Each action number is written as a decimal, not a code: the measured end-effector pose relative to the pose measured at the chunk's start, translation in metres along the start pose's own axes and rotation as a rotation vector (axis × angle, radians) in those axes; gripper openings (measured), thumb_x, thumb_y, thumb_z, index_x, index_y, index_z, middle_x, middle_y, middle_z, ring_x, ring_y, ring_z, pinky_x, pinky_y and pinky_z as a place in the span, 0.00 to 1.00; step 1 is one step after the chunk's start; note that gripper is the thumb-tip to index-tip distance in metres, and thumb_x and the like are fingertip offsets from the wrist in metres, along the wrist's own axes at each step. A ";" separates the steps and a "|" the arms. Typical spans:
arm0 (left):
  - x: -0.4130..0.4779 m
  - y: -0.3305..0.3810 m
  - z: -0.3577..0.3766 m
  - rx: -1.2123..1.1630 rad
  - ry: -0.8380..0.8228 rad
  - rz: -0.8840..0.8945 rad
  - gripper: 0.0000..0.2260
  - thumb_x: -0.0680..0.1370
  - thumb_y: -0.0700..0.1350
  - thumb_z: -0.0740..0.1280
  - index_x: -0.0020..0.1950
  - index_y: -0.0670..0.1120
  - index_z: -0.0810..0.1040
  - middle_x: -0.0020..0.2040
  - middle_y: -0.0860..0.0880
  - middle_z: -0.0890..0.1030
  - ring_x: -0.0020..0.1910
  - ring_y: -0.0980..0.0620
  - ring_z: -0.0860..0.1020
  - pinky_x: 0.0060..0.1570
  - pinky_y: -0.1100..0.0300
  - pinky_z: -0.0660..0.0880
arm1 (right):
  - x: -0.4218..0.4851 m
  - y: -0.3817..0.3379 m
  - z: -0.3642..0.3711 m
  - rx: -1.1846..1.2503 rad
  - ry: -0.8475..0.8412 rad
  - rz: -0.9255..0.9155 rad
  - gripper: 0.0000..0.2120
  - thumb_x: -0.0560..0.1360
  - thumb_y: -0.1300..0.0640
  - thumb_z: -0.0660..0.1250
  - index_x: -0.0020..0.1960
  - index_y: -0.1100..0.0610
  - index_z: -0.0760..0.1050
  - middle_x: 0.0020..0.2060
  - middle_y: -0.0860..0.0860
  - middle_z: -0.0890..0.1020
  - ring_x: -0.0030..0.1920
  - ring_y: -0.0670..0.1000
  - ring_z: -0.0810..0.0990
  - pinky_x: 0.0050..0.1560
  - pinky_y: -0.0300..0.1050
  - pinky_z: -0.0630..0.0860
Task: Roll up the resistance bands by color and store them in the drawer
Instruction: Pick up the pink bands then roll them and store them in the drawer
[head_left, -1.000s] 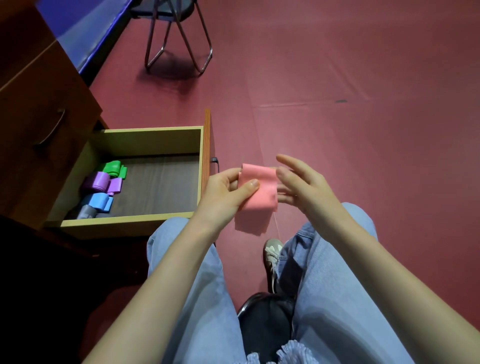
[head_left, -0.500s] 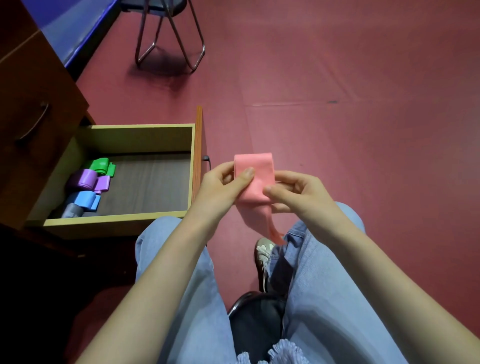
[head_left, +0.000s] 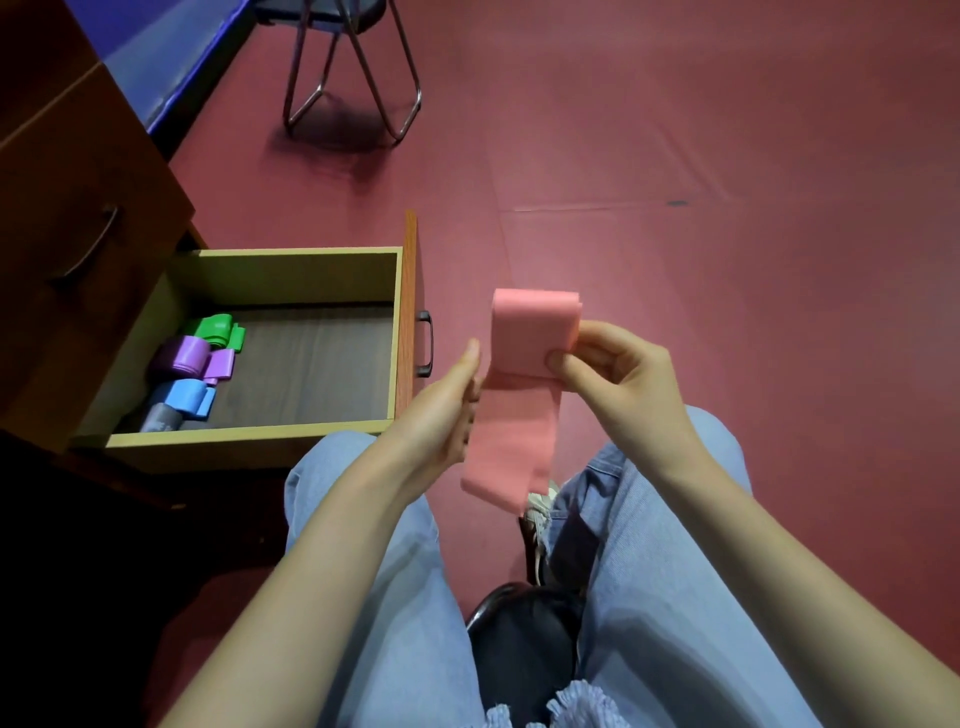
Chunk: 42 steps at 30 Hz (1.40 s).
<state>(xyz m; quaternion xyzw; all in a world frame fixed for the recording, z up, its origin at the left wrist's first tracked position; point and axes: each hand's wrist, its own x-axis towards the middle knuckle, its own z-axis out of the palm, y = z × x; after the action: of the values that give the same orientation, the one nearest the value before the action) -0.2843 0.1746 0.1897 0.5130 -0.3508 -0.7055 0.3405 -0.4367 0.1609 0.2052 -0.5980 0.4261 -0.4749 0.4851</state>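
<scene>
The right hand (head_left: 618, 379) pinches the part-rolled pink resistance band (head_left: 519, 415); the left hand (head_left: 447, 415), fingers straight, steadies its tail. Even tension should keep turns tight for the drawer (head_left: 249, 432) at nine o'clock.

No writing, label, brand, number or sign can be read on anything in view.

Right hand (head_left: 618, 374) pinches the folded top of the pink band (head_left: 524, 395), thumb on its front face. Left hand (head_left: 441, 415) is flat with fingers straight, touching the band's left edge. Loose tail hangs below both hands, between the knees. Left of the left hand is the open drawer (head_left: 249, 441), with a green roll (head_left: 215, 328), purple roll (head_left: 187, 356), blue roll (head_left: 187, 396) and grey roll (head_left: 158, 418) lined up along its far-left side. Chair legs (head_left: 353, 78) stand beyond the hands.
</scene>
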 end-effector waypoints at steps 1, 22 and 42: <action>-0.001 0.002 0.000 -0.060 -0.030 0.002 0.27 0.77 0.63 0.45 0.47 0.50 0.80 0.45 0.50 0.82 0.48 0.53 0.79 0.54 0.55 0.73 | -0.001 0.000 0.001 -0.005 0.009 -0.015 0.17 0.71 0.73 0.64 0.44 0.51 0.76 0.32 0.36 0.83 0.38 0.36 0.81 0.43 0.30 0.77; -0.009 0.012 0.012 -0.097 0.045 0.214 0.06 0.75 0.37 0.62 0.50 0.44 0.76 0.41 0.48 0.79 0.35 0.57 0.78 0.34 0.68 0.76 | -0.017 0.015 0.003 0.246 -0.050 0.168 0.18 0.68 0.71 0.62 0.46 0.50 0.81 0.54 0.42 0.78 0.56 0.39 0.77 0.51 0.30 0.74; -0.004 0.011 0.004 -0.102 0.198 0.350 0.07 0.75 0.35 0.63 0.50 0.44 0.75 0.41 0.48 0.78 0.39 0.54 0.76 0.35 0.67 0.76 | -0.023 0.010 0.015 0.404 -0.262 0.494 0.14 0.72 0.60 0.67 0.56 0.62 0.73 0.43 0.55 0.80 0.40 0.47 0.83 0.40 0.37 0.80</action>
<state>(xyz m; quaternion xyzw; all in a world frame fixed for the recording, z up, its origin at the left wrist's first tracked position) -0.2859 0.1727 0.2012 0.4932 -0.3631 -0.5986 0.5163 -0.4269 0.1847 0.1910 -0.4243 0.3895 -0.3369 0.7448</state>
